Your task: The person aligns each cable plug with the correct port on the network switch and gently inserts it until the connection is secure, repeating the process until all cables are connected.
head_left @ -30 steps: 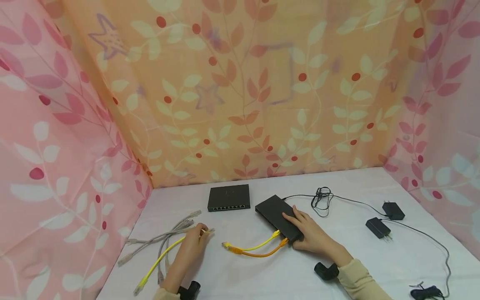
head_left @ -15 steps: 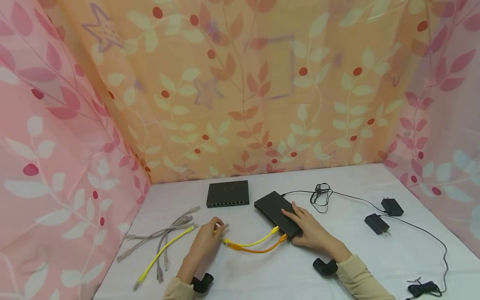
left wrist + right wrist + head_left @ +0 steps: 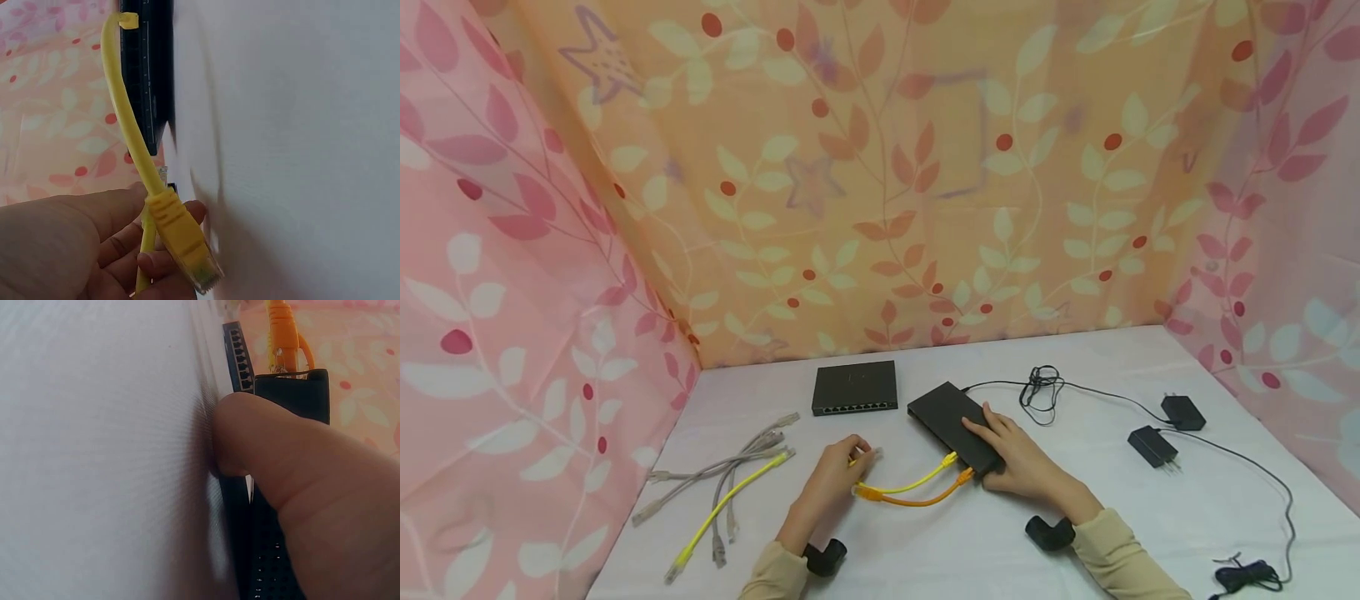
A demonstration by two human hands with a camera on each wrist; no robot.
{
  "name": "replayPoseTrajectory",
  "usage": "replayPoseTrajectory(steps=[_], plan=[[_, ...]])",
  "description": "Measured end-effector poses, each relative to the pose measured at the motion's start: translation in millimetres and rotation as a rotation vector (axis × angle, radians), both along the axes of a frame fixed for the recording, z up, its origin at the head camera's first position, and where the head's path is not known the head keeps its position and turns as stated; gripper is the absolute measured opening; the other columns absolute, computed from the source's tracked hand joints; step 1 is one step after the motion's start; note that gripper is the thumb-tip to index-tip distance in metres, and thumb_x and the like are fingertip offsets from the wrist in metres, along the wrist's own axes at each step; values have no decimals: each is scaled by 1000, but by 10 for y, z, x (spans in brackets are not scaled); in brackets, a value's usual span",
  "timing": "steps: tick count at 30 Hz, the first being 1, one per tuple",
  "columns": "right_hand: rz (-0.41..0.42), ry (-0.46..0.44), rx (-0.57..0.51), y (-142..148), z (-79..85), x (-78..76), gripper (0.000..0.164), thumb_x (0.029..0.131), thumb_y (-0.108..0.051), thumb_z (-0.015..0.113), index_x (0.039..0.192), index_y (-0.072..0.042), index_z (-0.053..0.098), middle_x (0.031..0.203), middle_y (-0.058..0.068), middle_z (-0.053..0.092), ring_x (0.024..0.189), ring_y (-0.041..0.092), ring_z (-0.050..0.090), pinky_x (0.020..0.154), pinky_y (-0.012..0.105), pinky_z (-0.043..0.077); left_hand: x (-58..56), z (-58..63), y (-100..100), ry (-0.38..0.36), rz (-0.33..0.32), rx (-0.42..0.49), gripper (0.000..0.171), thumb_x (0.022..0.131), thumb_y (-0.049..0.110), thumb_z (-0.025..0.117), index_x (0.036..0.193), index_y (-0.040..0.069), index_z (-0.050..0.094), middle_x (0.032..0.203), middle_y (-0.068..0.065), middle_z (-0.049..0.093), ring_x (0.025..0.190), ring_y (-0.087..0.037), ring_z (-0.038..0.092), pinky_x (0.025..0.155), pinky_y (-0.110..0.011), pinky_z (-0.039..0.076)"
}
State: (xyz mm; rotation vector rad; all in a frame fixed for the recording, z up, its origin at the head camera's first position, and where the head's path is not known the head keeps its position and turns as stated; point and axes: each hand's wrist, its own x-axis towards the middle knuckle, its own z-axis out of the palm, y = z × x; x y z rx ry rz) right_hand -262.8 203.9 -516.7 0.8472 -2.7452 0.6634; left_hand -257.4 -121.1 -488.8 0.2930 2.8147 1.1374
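My left hand (image 3: 837, 473) pinches a yellow network cable (image 3: 147, 250); its clear plug pokes out past the fingertips, and the palm hides much of the cable. Close by, a yellow cable (image 3: 917, 482) and an orange cable (image 3: 925, 503) run from the front of a black network switch (image 3: 942, 417), their loose ends beside my left fingers. In the left wrist view, one loose plug (image 3: 187, 244) hangs in front of the hand. My right hand (image 3: 1022, 468) grips the switch, fingers over its top and thumb (image 3: 250, 434) along its edge.
A second black switch (image 3: 854, 387) sits further back with its row of ports facing me. Grey cables (image 3: 722, 467) and another yellow cable (image 3: 726, 508) lie at left. Two black power adapters (image 3: 1183, 412) with thin leads lie at right; one lead reaches the gripped switch.
My left hand has moved right from the cable pile with the pinched yellow cable, reaching the loose ends of the plugged-in cables. The right hand keeps its hold on the switch.
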Motion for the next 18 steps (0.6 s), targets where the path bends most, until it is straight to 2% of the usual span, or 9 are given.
replayPoseTrajectory(steps=[8, 14, 18], plan=[[-5, -19, 6, 10, -5, -12, 88, 65, -25, 75, 144, -23, 35, 149, 23, 22, 128, 39, 34, 94, 57, 38, -59, 63, 154, 19, -25, -30, 18, 92, 26, 58, 97, 10, 65, 79, 1, 59, 70, -11, 49, 60, -24, 43], [-3, 5, 17, 4, 3, -9, 89, 64, -26, 76, 143, -22, 36, 149, 24, 22, 127, 40, 35, 94, 57, 38, -89, 37, 294, 31, -39, -50, 18, 92, 27, 59, 96, 11, 66, 80, 2, 60, 71, -11, 49, 62, -24, 43], [-3, 9, 16, -5, 14, 2, 89, 64, -26, 77, 143, -21, 36, 148, 25, 23, 127, 41, 35, 94, 58, 37, -98, 17, 369, 36, -61, -24, 16, 91, 26, 60, 94, 10, 65, 76, 3, 58, 68, -10, 48, 59, -20, 40]])
